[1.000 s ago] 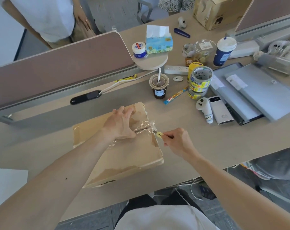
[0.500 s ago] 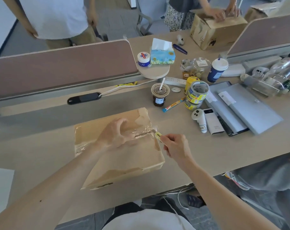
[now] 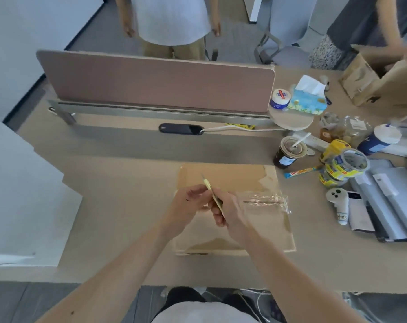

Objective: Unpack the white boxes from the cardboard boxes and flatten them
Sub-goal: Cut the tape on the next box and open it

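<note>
Beige desk (image 3: 127, 206) first. The flat brown cardboard box (image 3: 221, 176) lies on it, close to the near edge and a bit right of centre. It is closed, and no white box shows yet.

A crumpled strip of clear packing tape (image 3: 265, 201) runs across the lid towards the box's right edge, partly lifted there.

We have both hands over the left half of the lid. The right hand (image 3: 232, 213) has its grip wrapped round a slim yellow utility knife (image 3: 210, 191), blade tip pointing away towards the desk's far edge. The left hand (image 3: 186, 206) sits just beside the knife with fingers loosely bent. We cannot tell whether its grip pinches the handle or only hovers.

Step in hand, we judge: slitting the tape seam to open the box.
- Keep the blade shallow so it does not score whatever is inside.
- Cut away from the left hand and press that hand flat on the lid, clear of the line.
- Follow the seam to the edge.
</note>
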